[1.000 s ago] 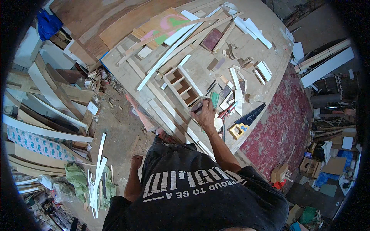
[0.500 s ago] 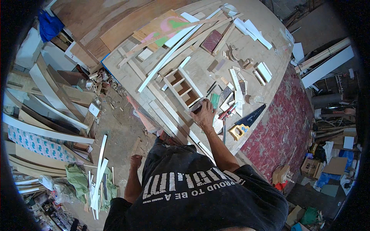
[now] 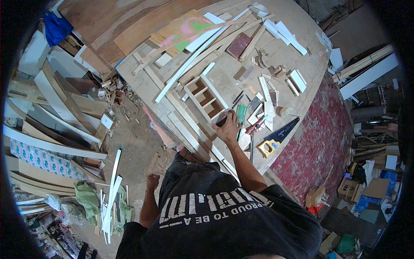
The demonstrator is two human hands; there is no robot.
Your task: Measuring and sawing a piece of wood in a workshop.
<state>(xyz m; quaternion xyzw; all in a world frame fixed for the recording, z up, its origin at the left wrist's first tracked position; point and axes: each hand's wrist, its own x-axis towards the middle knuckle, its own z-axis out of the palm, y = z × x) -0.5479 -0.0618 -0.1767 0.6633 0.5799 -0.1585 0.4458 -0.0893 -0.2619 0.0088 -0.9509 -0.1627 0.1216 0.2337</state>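
My right hand is closed over a small dark object at the near end of a white-edged wooden box with divided compartments. Beside it lie a thin dark tool, a green strip, a red-handled tool and pale offcuts. A handsaw with a yellow handle lies to the right. My left hand hangs low beside my body, its fingers curled; whether it holds anything is hidden.
The worktable carries long strips, board scraps and curved wood pieces. Curved boards and loose white strips are at the left. A red surface and piles of scrap are at the right.
The view has shifted very slightly. My right hand has moved a little on the dark object at the box's end; my left hand still hangs low.
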